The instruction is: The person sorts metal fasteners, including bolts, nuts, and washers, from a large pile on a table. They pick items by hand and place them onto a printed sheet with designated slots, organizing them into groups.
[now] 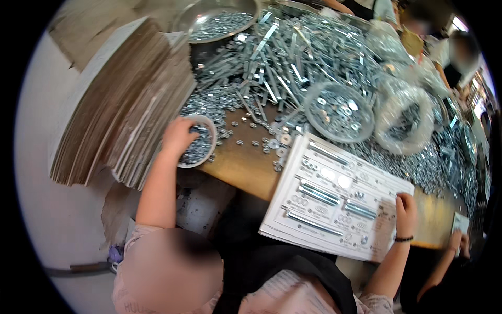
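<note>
At the left, my left hand [178, 137] reaches over the rim of a round white tub [212, 152] of small metal parts. Its fingers curl down among the pieces; what they pinch is hidden. A white printed card [277, 220] lies tilted at the table's front edge. On it rest several shiny long bolts or sleeves, such as a long bolt [314, 223] and a thick pair of rods [320, 193], plus small nuts and washers. My right hand [405, 212] is closed at the card's right edge, its fingers curled; I cannot make out anything in them.
A tall stack of cardboard sheets [125, 94] stands left of the tub. Behind lie a heap of metal strips [282, 57], a metal bowl [180, 23], a clear washer tub [312, 125] and a plastic bag [387, 144]. Another person's hand [458, 240] holds a card at right.
</note>
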A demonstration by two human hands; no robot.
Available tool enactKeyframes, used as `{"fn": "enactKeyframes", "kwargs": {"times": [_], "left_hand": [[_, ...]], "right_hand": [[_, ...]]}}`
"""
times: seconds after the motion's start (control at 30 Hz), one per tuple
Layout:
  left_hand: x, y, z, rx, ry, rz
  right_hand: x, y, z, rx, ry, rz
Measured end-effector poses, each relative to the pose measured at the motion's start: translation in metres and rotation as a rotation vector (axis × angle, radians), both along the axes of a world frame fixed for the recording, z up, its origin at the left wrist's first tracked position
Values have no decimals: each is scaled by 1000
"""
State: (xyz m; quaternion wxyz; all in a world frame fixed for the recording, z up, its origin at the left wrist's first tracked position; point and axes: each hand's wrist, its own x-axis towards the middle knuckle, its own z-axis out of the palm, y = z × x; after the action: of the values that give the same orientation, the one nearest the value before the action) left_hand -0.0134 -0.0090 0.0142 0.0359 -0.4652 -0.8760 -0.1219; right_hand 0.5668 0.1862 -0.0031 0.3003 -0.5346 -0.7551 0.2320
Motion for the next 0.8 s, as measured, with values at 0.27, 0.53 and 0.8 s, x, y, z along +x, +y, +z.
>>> {"fn": "enactKeyframes", "kwargs": {"times": [0.27,0.53,0.8], "left_hand": [[-5,0,-5,-25,11,-111],[109,56,9,283,-348,-430],[171,141,-28,8,-444,-433]], "right_hand": [[15,1,8,-41,37,-93],[49,-19,-7,73,-26,-261],[71,-76,-2,-202,-196,-362]]}}
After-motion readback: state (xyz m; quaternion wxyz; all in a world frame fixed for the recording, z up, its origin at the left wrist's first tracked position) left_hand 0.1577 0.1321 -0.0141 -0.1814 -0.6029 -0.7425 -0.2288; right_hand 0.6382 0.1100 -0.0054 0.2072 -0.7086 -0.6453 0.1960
